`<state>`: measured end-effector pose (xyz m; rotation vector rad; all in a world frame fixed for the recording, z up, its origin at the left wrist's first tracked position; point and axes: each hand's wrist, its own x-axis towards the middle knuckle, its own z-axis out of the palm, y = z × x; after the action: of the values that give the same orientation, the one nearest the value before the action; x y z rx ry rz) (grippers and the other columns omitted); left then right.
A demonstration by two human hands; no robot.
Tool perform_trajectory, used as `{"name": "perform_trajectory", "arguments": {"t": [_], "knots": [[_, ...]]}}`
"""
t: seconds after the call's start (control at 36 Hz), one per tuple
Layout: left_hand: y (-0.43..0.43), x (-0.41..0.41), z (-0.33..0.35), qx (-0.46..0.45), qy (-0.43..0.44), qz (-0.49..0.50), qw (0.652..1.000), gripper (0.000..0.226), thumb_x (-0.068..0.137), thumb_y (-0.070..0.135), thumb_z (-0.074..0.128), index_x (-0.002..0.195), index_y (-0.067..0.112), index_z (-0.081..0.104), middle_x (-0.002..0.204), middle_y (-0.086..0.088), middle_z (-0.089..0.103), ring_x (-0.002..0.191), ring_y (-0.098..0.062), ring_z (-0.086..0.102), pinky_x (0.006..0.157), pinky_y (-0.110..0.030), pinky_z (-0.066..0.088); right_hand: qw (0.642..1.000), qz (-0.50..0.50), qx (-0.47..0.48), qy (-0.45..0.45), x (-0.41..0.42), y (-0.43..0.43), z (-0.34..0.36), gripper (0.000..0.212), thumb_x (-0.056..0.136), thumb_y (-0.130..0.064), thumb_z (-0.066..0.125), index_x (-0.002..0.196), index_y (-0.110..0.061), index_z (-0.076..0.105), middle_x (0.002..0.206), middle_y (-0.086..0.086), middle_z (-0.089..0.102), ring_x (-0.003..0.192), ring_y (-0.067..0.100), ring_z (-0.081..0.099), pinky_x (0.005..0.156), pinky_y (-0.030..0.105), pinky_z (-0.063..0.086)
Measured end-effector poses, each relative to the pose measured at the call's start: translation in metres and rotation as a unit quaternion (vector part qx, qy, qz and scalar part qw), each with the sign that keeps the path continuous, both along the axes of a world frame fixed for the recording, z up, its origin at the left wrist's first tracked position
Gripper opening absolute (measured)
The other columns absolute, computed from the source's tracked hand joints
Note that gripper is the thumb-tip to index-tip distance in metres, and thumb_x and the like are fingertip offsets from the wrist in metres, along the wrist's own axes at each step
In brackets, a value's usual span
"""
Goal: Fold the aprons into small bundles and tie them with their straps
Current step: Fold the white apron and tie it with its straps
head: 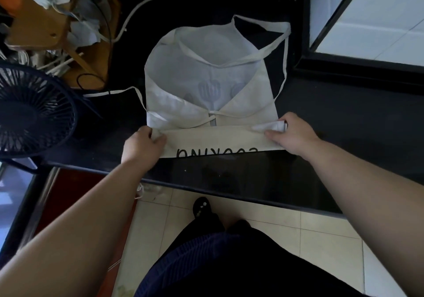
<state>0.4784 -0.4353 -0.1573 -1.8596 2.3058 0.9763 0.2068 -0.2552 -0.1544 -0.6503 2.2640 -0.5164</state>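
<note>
Both hands are on the apron's near fold. My left hand (143, 144) pinches its left end between thumb and curled fingers; my right hand (291, 134) grips the right end with a bunch of cloth inside the fingers. Between them, at centre frame, runs the folded band (215, 139), lettering outward. Beyond it the apron (206, 79) lies flat on the dark worktop (344, 118), sides turned in, bib toward the upper frame. Its straps (263, 51) trail loose, above and to the left. Judgement: early stage. Sides are in and the first turn is made; further turns and the tying are outstanding. One apron in view.
</note>
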Motion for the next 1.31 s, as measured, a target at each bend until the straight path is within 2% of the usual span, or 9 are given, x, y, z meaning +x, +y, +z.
{"name": "perform_trajectory", "arguments": {"t": [0.11,0.25,0.39,0.58,0.72,1.06,1.14,1.22,1.31], "knots": [[0.004,-0.006,0.003,-0.002,-0.058,-0.011,0.998,0.044,0.089,0.028,0.057,0.128,0.014,0.043,0.121,-0.013,0.05,0.105,-0.03,0.05,0.076,-0.037,0.042,0.994,0.02,0.101,0.024,0.006,-0.006,0.006,0.038,0.086,-0.024,0.058,0.119,-0.015,0.041,0.107,0.007,0.052,0.089,0.024,0.055,0.074,0.036,0.049],[0.001,-0.018,0.014,-0.088,-0.083,-0.164,0.979,0.066,0.083,0.013,0.062,0.142,0.024,0.033,0.144,-0.006,0.023,0.133,-0.028,0.026,0.104,-0.042,0.036,0.928,0.231,0.11,0.271,0.014,-0.027,0.02,0.055,0.08,-0.017,0.062,0.13,-0.015,0.04,0.12,0.013,0.045,0.11,0.034,0.046,0.09,0.04,0.038],[-0.006,-0.02,0.004,-0.068,-0.067,-0.271,0.958,0.04,0.096,0.017,0.046,0.134,0.028,0.05,0.142,0.002,0.039,0.127,-0.022,0.041,0.096,-0.041,0.045,0.958,0.248,0.051,0.136,0.016,-0.042,0.012,0.04,0.098,-0.027,0.046,0.138,-0.027,0.041,0.105,0.003,0.06,0.1,0.027,0.057,0.08,0.038,0.05],[-0.026,-0.026,-0.005,-0.117,-0.063,-0.222,0.966,0.028,0.101,0.027,0.044,0.111,0.01,0.063,0.108,-0.011,0.056,0.099,-0.031,0.054,0.078,-0.04,0.048,0.956,0.18,0.074,0.218,0.002,-0.053,-0.006,0.013,0.094,-0.005,0.039,0.096,-0.011,0.05,0.091,0.01,0.056,0.082,0.029,0.053,0.05,0.027,0.027],[-0.046,-0.018,-0.011,-0.152,-0.058,-0.08,0.983,0.029,0.098,0.029,0.048,0.094,0.009,0.068,0.101,-0.015,0.058,0.081,-0.033,0.053,0.064,-0.033,0.035,0.962,0.105,0.08,0.238,-0.011,-0.055,-0.011,0.029,0.097,-0.004,0.037,0.119,-0.004,0.057,0.117,0.018,0.053,0.104,0.036,0.054,0.076,0.036,0.042],[-0.038,0.005,-0.012,-0.169,-0.097,0.059,0.979,0.034,0.097,0.027,0.05,0.122,0.007,0.061,0.118,-0.025,0.055,0.101,-0.045,0.054,0.07,-0.043,0.043,0.971,0.041,0.102,0.214,-0.001,-0.033,-0.003,0.051,0.101,-0.021,0.035,0.149,-0.015,0.018,0.139,0.019,0.03,0.116,0.038,0.045,0.088,0.045,0.041],[-0.025,0.0,-0.002,-0.162,-0.055,0.089,0.981,0.049,0.095,0.025,0.051,0.143,0.016,0.044,0.14,-0.015,0.039,0.12,-0.04,0.045,0.087,-0.048,0.044,0.955,0.08,-0.019,0.284,0.013,-0.026,0.003,0.039,0.098,-0.02,0.043,0.135,-0.008,0.043,0.127,0.02,0.046,0.107,0.038,0.05,0.079,0.042,0.04],[0.003,0.001,0.005,-0.224,0.035,-0.029,0.974,0.042,0.092,0.027,0.049,0.131,0.014,0.059,0.131,-0.017,0.05,0.115,-0.04,0.047,0.085,-0.047,0.046,0.946,0.212,-0.096,0.227,0.031,-0.017,0.008,0.031,0.093,-0.031,0.054,0.107,-0.005,0.062,0.104,0.014,0.058,0.094,0.035,0.056,0.074,0.036,0.041],[0.03,0.002,0.005,-0.169,0.058,-0.222,0.959,0.057,0.085,0.053,0.042,0.127,0.021,0.063,0.133,-0.01,0.055,0.12,-0.036,0.051,0.1,-0.049,0.041,0.921,0.35,0.0,0.169,0.041,-0.009,0.011,0.06,0.084,-0.056,0.059,0.131,-0.02,0.054,0.128,0.003,0.048,0.116,0.028,0.047,0.101,0.036,0.034]]}}
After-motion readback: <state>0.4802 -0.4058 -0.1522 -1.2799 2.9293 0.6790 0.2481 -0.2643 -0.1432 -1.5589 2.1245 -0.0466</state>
